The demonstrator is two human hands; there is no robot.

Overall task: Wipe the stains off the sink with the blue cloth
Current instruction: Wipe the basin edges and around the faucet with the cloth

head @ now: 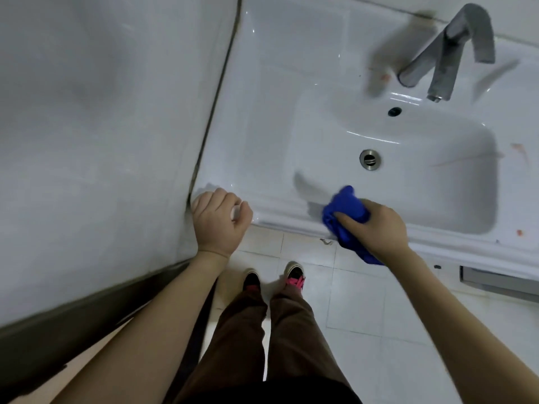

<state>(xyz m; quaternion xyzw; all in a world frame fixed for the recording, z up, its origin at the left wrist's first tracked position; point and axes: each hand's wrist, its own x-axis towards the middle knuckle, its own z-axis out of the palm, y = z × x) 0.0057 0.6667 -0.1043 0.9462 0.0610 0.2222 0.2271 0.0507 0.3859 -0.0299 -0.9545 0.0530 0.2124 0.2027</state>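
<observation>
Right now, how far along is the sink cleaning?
Early to midway, I'd guess. The flat left part of the sink looks stain-free. In hand: the right hand presses the blue cloth on the front rim; the left hand grips the corner. Left: reddish marks near the faucet at, on the right side and front right.

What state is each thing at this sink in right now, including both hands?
Blue cloth: bunched, pressed on the sink's front rim.
Right hand: closed on the cloth.
Left hand: fist resting at the sink's front left corner, apparently empty.
Sink: reddish stains beside the faucet and on the right rim.
Faucet: no water visible.
Drain: unplugged, basin holds no water.
</observation>
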